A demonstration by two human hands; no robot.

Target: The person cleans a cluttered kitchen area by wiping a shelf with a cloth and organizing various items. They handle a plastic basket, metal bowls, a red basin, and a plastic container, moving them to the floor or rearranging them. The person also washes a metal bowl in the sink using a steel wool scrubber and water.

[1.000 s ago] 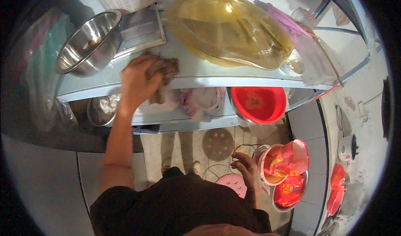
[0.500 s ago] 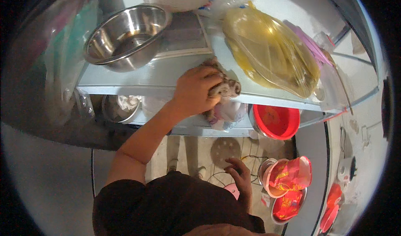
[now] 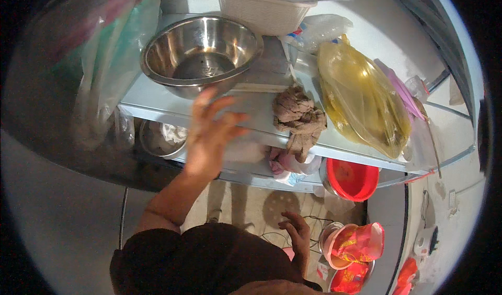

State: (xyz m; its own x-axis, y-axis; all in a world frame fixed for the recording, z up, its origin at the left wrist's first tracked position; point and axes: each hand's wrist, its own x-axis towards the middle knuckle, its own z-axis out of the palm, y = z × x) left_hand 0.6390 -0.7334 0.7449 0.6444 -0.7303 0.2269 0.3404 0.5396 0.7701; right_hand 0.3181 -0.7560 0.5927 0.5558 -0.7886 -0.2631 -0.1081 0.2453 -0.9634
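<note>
My left hand (image 3: 208, 135) is raised over the front edge of a pale blue shelf (image 3: 172, 102), its fingers spread and slightly blurred, with nothing in them. Just beyond its fingertips stands a steel bowl (image 3: 201, 54); I cannot tell whether they touch. A crumpled brown rag (image 3: 298, 114) lies on the shelf to the right of this hand, one end hanging over the front edge. My right hand (image 3: 297, 229) hangs low beside my body, fingers loosely bent and apart, holding nothing.
A tied yellow plastic bag (image 3: 361, 96) lies right of the rag, and a white basket (image 3: 261, 7) stands behind. On the lower shelf are a red basin (image 3: 353, 179) and a metal bowl (image 3: 159, 138). Red packages (image 3: 361, 243) sit in basins on the floor at right.
My left hand has let go of the rag and moved left toward the steel bowl. The rag stays on the shelf edge. The whole view has shifted somewhat.
</note>
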